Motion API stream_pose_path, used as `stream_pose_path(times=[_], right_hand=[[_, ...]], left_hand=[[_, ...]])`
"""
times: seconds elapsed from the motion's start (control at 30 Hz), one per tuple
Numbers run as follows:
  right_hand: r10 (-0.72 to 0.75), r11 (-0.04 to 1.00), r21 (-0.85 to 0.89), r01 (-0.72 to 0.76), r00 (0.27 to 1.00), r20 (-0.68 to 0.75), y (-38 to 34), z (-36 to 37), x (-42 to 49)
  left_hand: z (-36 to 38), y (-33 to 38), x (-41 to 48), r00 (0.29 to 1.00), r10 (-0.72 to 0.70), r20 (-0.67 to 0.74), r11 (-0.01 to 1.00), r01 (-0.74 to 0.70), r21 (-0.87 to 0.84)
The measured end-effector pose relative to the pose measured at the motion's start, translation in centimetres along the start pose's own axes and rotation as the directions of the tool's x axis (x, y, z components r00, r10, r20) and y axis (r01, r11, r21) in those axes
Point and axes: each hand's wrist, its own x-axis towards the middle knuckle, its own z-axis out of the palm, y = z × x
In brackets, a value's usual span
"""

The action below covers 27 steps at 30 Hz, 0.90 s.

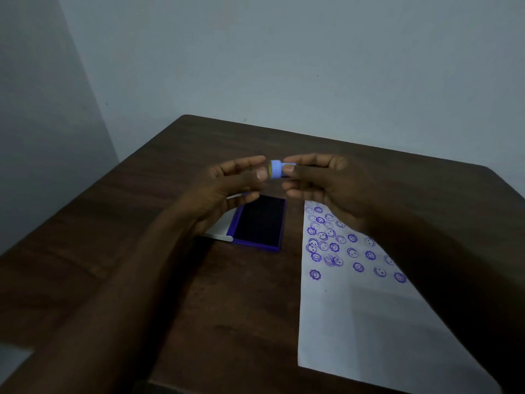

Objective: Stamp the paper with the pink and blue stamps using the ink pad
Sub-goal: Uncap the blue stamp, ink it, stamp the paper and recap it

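Observation:
A small blue stamp (pixel 275 169) is held in the air above the table, its round stamping face turned to the left. My right hand (pixel 326 186) pinches it between thumb and fingers. My left hand (pixel 230 186) is beside it with fingers apart, its fingertips at the stamp's face. Below the hands lies the open ink pad (pixel 260 221), dark pad in a purple case, with its lid (pixel 223 226) folded out to the left. The white paper (pixel 363 308) lies to the right, its far part covered with several purple smiley and flower prints. No pink stamp is visible.
The brown wooden table (pixel 176 280) stands in a corner against pale walls (pixel 284 66). Its far edge and left edge are visible. My forearms reach in from the bottom of the view.

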Motion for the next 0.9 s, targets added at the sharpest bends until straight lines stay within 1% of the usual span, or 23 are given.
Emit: stream_pose_path(times=[0.17,0.3,0.37,0.47,0.53,0.63,0.7,0.77,0.8,0.83,0.9], right_hand=[[0.011,0.998,0.058,-0.011,1.0,0.002,0.6,0.4,-0.1],[-0.003,0.998,0.058,0.002,1.0,0.005,0.7,0.4,-0.2],[-0.039,0.999,0.017,0.039,0.999,-0.014,0.8,0.5,-0.2],[-0.147,0.986,-0.086,0.142,0.988,-0.056,0.9,0.7,-0.3],[-0.184,0.98,-0.095,0.175,0.979,-0.087,0.9,0.8,-0.3],[-0.137,0.99,0.01,0.139,0.984,-0.115,0.7,0.8,-0.3],[-0.102,0.994,0.013,0.104,0.987,-0.128,0.5,0.6,-0.2],[-0.084,0.993,-0.09,0.073,0.988,-0.127,0.4,0.6,-0.2],[-0.096,0.979,-0.193,0.071,0.988,-0.124,0.5,0.6,-0.2],[-0.124,0.942,-0.325,0.078,0.985,-0.121,0.5,0.6,-0.2],[-0.176,0.818,-0.566,0.097,0.981,-0.086,0.7,0.9,-0.1]], left_hand=[[0.2,-0.1,0.1,0.997,0.046,0.06,0.999,-0.046,-0.012],[0.3,-0.4,0.3,0.997,0.064,0.052,0.998,-0.064,0.0],[0.2,-0.4,0.4,0.997,0.061,0.045,0.998,-0.061,-0.011],[0.3,-0.4,0.5,0.998,0.048,0.039,0.998,-0.046,-0.037],[0.3,-0.3,0.5,0.999,0.041,0.031,0.997,-0.039,-0.065],[0.1,0.0,0.4,0.999,0.046,0.003,0.989,-0.045,-0.143],[-0.1,0.1,0.5,0.999,0.043,-0.023,0.981,-0.047,-0.188],[-0.3,0.3,0.5,0.998,0.031,-0.059,0.973,-0.044,-0.225],[-0.4,0.4,0.6,0.997,0.022,-0.077,0.967,-0.041,-0.252],[-0.5,0.4,0.6,0.996,0.011,-0.091,0.958,-0.037,-0.285],[-0.7,0.6,0.5,0.993,-0.011,-0.115,0.936,-0.03,-0.351]])
